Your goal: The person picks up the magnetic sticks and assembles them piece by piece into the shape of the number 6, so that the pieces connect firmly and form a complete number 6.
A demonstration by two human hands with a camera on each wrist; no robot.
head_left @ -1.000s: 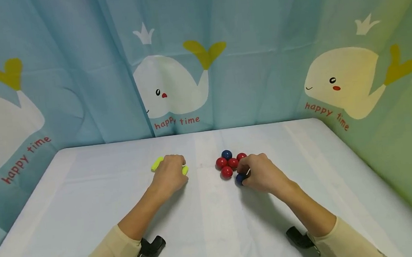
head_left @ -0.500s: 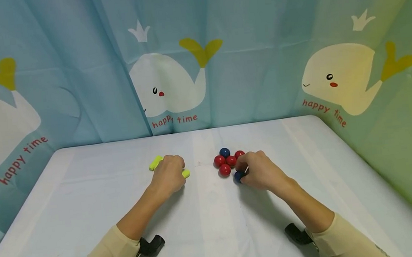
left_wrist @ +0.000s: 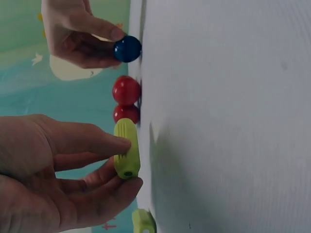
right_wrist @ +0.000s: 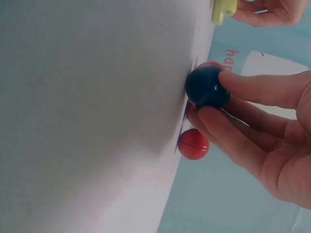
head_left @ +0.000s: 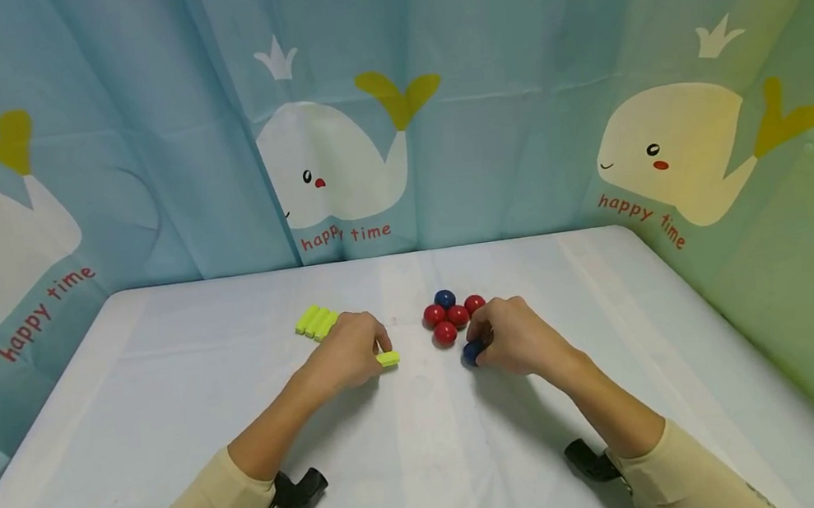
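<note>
My left hand pinches a small yellow-green block with ridged sides between thumb and fingers. In the left wrist view this block is held just off the white tabletop. Several similar yellow-green blocks lie side by side behind that hand, partly covered by it. With thumb and fingertips my right hand grips a glossy dark blue ball at the table surface. Several red balls sit clustered beyond it, along with a second blue ball at the back.
The white-covered table ends at a blue-green curtain printed with whales, which also runs along the right side. A black device is strapped at the left wrist, and another black device at the right.
My left hand has drawn one yellow-green block rightward and toward me, uncovering more of the row behind it. The right hand stays almost still with the blue ball.
</note>
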